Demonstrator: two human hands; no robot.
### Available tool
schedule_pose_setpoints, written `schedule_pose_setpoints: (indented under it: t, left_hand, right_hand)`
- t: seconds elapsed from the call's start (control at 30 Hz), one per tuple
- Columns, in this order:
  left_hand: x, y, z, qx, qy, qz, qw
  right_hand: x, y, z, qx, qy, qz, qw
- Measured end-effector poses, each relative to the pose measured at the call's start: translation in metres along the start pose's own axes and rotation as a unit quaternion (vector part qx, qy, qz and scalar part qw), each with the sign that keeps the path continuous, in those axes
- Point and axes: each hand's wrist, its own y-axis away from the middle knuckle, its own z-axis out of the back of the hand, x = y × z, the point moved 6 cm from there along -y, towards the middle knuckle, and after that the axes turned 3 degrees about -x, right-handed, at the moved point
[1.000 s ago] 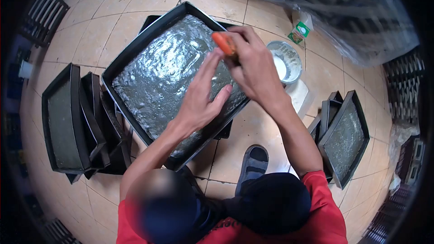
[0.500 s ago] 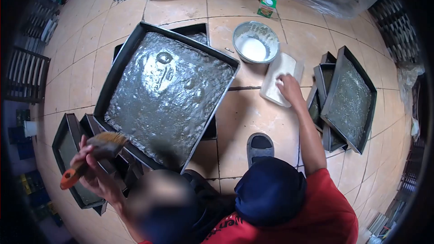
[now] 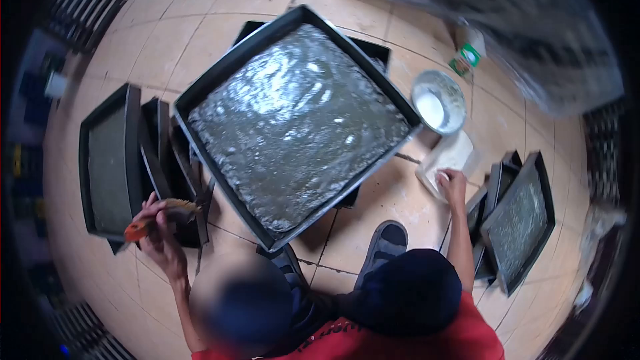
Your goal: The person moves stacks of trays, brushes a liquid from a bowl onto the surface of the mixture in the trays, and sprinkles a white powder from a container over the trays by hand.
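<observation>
It seems best to hold the brush (image 3: 180, 211) clear of the wide pan (image 3: 241, 61) while the right hand (image 3: 455, 187) works lightly. The left hand (image 3: 158, 228) has its fingers around the brush; the right fingers bunch at the pale packet (image 3: 451, 152), their grip unclear. The pan lies between and beyond both.

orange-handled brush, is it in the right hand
No, the left hand holds the brush beside the large tray.
</observation>
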Motion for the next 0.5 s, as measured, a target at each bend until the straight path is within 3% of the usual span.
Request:
schedule_pose_setpoints:
  t: [0.1, 0.17, 0.33, 0.5]
  left_hand:
    - [0.021, 0.016, 0.003, 0.01, -0.013, 0.028, 0.999]
    - [0.028, 0.029, 0.006, 0.021, -0.027, 0.026, 0.999]
    - [0.053, 0.062, 0.009, 0.013, -0.058, 0.071, 0.996]
    - [0.062, 0.087, 0.003, 0.023, -0.03, 0.113, 0.993]
  right_hand:
    - [-0.002, 0.0, 0.021, 0.046, -0.02, -0.045, 0.998]
    - [0.014, -0.002, 0.034, 0.06, -0.239, -0.124, 0.961]
    - [0.202, -0.021, 0.033, 0.177, -0.321, -0.051, 0.929]
    - [0.418, -0.009, -0.09, 0.414, -0.326, 0.063, 0.847]
